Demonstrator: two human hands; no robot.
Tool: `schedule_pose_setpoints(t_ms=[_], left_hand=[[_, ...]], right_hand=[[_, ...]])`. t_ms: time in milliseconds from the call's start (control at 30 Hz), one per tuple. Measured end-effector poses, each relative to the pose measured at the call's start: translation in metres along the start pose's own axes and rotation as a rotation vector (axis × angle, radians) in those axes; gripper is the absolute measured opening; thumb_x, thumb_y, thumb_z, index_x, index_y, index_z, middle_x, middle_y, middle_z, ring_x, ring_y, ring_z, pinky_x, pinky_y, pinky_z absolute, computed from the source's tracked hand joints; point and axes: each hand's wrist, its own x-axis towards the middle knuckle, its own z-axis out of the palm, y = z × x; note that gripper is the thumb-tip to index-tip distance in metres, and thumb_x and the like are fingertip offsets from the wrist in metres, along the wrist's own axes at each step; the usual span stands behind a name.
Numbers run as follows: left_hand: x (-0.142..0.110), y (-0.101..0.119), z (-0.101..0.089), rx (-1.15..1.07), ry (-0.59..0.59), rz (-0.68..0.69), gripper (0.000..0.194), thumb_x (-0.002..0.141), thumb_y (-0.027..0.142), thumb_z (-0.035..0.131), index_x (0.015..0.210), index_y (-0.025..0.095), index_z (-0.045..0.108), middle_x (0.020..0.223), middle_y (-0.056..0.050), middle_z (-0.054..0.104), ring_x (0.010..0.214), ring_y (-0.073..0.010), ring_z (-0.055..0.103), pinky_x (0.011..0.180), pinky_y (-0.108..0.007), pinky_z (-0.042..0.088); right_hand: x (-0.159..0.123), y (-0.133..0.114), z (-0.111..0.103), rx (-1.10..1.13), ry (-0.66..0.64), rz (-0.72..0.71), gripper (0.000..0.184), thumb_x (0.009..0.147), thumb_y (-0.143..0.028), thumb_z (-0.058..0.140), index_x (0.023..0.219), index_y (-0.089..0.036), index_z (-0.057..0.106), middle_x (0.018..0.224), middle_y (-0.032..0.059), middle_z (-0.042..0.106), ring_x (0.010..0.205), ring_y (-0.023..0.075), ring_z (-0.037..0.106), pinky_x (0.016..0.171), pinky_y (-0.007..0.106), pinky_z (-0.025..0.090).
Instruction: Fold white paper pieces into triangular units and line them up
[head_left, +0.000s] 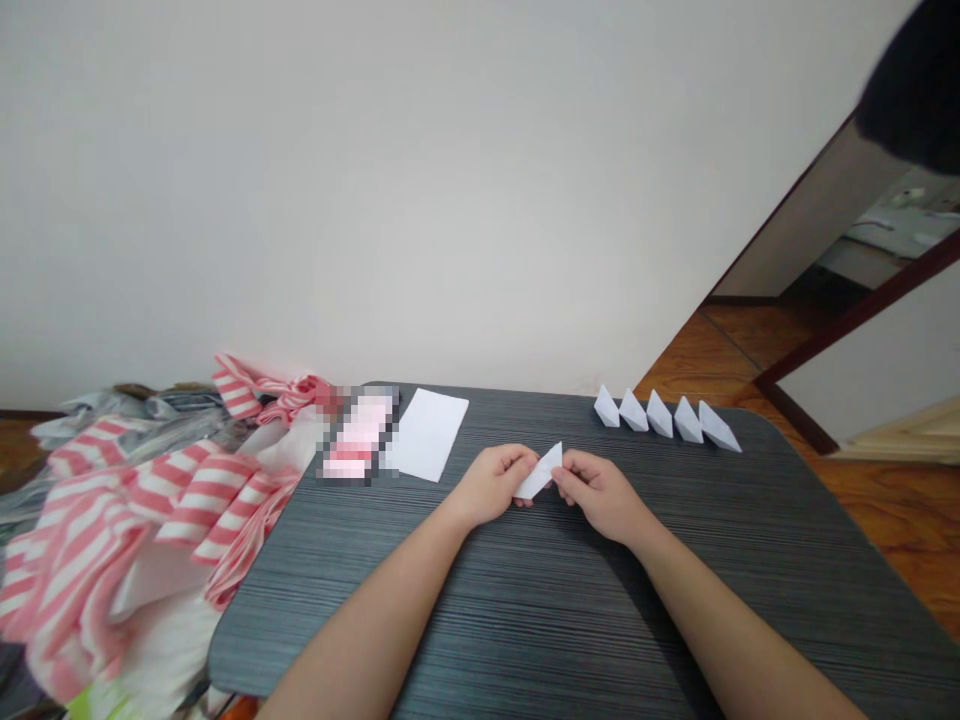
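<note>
A small piece of folded white paper (541, 474) is held between both hands above the middle of the table. My left hand (495, 484) pinches its left side, thumb on top. On the right edge, the thumb and fingers of my right hand (598, 490) are closed. The paper is slanted, with a pointed tip at the upper right; its underside is hidden. Several folded white paper boats (660, 414) stand in a row near the back right edge. Left of my hands lies a flat stack of white paper (430, 436).
The dark, wood-grained table (525, 620) has rounded corners and meets a pale wall (420, 180). A pixelated pink item (360, 436) lies beside the paper stack. Heaped clothes with red and white stripes (127, 500) border the left edge. Wooden floor (697, 350) shows at right.
</note>
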Motion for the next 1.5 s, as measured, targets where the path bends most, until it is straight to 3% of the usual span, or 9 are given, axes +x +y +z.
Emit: schedule_pose_setpoints(t_ms=[300,633,833,1000,1233,1500], left_hand=[[0.0007,-0.0015,0.0014,-0.062,0.039,0.032,0.024,0.085,0.041,0.043,0.089,0.017,0.047,0.063,0.001,0.056,0.053,-0.0099,0.053,0.052,-0.022,0.043],[-0.0008,0.0006,0.0004,0.235,0.071,0.127,0.021,0.084,0.03,0.044,0.083,0.014,0.057,0.071,-0.002,0.059,0.064,-0.0107,0.051,0.06,-0.021,0.039],[-0.0007,0.0,0.0015,0.286,0.068,0.126,0.019,0.08,0.023,0.047,0.084,0.013,0.063,0.072,-0.002,0.061,0.064,-0.0115,0.052,0.06,-0.022,0.039],[0.0002,-0.001,0.001,0.226,0.059,0.114,0.019,0.081,0.025,0.048,0.084,0.014,0.063,0.074,-0.003,0.062,0.067,-0.0124,0.055,0.064,-0.023,0.043],[0.0043,-0.0016,0.0001,-0.083,0.027,0.046,0.021,0.082,0.03,0.049,0.087,0.013,0.059,0.082,-0.005,0.062,0.074,-0.0139,0.06,0.072,-0.028,0.05],[0.0043,-0.0028,-0.0001,-0.122,0.024,0.049,0.02,0.082,0.03,0.051,0.086,0.012,0.059,0.081,-0.004,0.062,0.074,-0.0141,0.061,0.073,-0.03,0.052]], right_hand=[[0.001,0.0071,0.001,0.001,0.071,-0.015,0.022,0.087,-0.035,0.046,0.075,-0.019,0.054,0.057,-0.0029,0.05,0.052,0.0115,0.047,0.054,0.024,0.039],[0.0007,0.0054,0.0018,-0.003,0.111,-0.008,0.02,0.087,-0.035,0.046,0.08,-0.02,0.057,0.065,-0.0001,0.059,0.048,0.0109,0.05,0.05,0.024,0.041],[0.0008,0.0062,0.0017,-0.011,0.113,0.001,0.02,0.086,-0.035,0.046,0.08,-0.02,0.058,0.065,-0.0005,0.06,0.047,0.0106,0.051,0.049,0.023,0.041],[0.0004,0.0045,0.0009,0.001,0.104,-0.014,0.017,0.086,-0.032,0.046,0.082,-0.02,0.058,0.065,-0.0008,0.058,0.049,0.0108,0.051,0.05,0.023,0.041],[0.0,0.0037,0.0029,0.013,0.086,-0.043,0.015,0.085,-0.028,0.048,0.091,-0.02,0.06,0.067,-0.001,0.054,0.052,0.011,0.05,0.051,0.023,0.041],[0.0004,0.0062,0.0031,-0.034,0.076,-0.05,0.014,0.085,-0.026,0.048,0.09,-0.021,0.06,0.067,-0.001,0.055,0.053,0.0112,0.051,0.052,0.023,0.041]])
